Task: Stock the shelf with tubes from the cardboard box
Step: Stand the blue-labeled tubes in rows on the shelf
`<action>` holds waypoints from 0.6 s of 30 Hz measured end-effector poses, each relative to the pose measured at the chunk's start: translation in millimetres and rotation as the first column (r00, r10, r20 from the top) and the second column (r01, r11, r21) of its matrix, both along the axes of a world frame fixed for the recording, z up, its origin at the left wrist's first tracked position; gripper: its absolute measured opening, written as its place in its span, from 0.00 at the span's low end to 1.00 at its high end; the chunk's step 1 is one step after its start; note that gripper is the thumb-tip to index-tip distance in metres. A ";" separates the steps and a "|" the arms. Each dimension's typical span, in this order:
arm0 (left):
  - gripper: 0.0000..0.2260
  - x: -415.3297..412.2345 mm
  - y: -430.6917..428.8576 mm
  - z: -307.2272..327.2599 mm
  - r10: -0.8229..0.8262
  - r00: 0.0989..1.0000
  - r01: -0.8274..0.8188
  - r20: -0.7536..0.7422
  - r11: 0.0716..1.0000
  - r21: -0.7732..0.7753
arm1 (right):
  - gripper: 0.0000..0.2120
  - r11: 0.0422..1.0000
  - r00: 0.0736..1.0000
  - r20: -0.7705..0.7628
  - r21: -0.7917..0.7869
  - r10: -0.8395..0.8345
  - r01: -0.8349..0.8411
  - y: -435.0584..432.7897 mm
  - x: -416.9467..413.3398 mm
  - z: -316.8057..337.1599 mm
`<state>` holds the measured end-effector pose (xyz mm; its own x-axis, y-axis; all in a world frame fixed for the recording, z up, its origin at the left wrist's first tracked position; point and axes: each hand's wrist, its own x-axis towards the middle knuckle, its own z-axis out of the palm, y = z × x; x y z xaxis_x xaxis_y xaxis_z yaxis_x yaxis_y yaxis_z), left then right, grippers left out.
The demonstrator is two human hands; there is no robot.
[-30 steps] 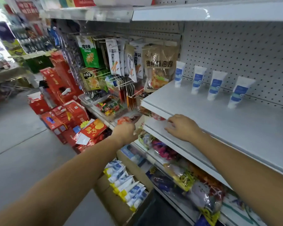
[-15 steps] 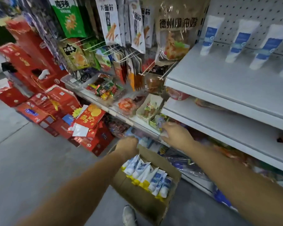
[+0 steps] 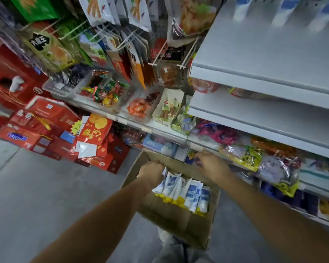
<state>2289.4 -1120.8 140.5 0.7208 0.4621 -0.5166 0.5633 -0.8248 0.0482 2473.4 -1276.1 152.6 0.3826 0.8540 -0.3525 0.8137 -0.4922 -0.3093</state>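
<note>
An open cardboard box (image 3: 179, 223) stands on the floor below me. A row of white and blue tubes (image 3: 188, 192) with yellow ends lies in it. My left hand (image 3: 151, 172) is at the left end of the row, fingers curled down against the first tube; whether it grips it is hidden. My right hand (image 3: 211, 166) hovers over the box's far rim, fingers spread, holding nothing. The white upper shelf (image 3: 264, 50) is at the top right, with three blurred tubes on the shelf (image 3: 241, 8) standing along its back.
Lower shelves (image 3: 273, 122) on the right hold packed snacks. Hanging snack bags (image 3: 133, 59) and clear trays (image 3: 106, 90) fill the rack ahead. Red gift boxes (image 3: 51, 130) are piled on the floor at left. Grey floor (image 3: 46, 196) lies left of the box.
My view has tipped down from the shelf to the box. Both hands dropped from the shelf edge to the box, the left one reaching the tubes.
</note>
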 end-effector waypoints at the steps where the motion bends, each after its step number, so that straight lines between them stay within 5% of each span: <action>1: 0.14 -1.9 -1.5 -5.2 0.011 1.000 -0.011 -0.006 1.000 -0.006 | 0.13 1.000 1.000 -0.008 -0.011 0.001 -0.001 0.0 -3.3 -5.1; 10: 0.16 -29.6 2.7 -69.4 -0.107 0.980 0.114 -0.169 0.993 0.028 | 0.30 0.987 0.993 -0.049 -0.126 -0.109 0.103 1.3 -42.3 -59.2; 18: 0.18 -46.0 35.0 -155.0 -0.140 0.976 0.137 -0.164 0.990 -0.031 | 0.33 0.939 0.954 -0.109 -0.241 -0.278 0.246 21.7 -88.1 -149.1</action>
<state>2243.5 -1085.8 -14.5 0.6808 0.3526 -0.6421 0.4455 -0.8951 -0.0192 2385.3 -1254.4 3.5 0.5155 0.6239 -0.5874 0.6031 -0.7511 -0.2685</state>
